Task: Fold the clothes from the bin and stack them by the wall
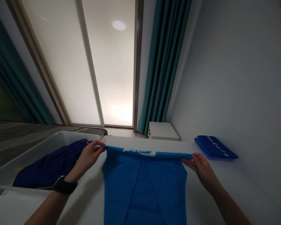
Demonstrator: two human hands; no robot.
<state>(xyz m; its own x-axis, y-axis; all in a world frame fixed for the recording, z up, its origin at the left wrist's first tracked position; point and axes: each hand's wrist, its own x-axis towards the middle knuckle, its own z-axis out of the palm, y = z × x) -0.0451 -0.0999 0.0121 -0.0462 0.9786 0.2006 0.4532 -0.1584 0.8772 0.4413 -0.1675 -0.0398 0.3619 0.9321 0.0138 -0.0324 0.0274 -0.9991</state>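
A bright blue shirt is spread on the white table, with slanting folds down its middle and its far edge turned over, showing part of a white print. My left hand pinches the far left corner of that edge between thumb and fingers. On the opposite side, my right hand grips the far right corner. Between both hands the edge is stretched straight. The shirt's near end runs out of the picture. A black watch is on my left wrist.
Left of the shirt stands a translucent plastic bin with dark blue clothing in it. A folded blue stack of cloth lies on the white table at the right, by the wall. A white cabinet stands beyond the table.
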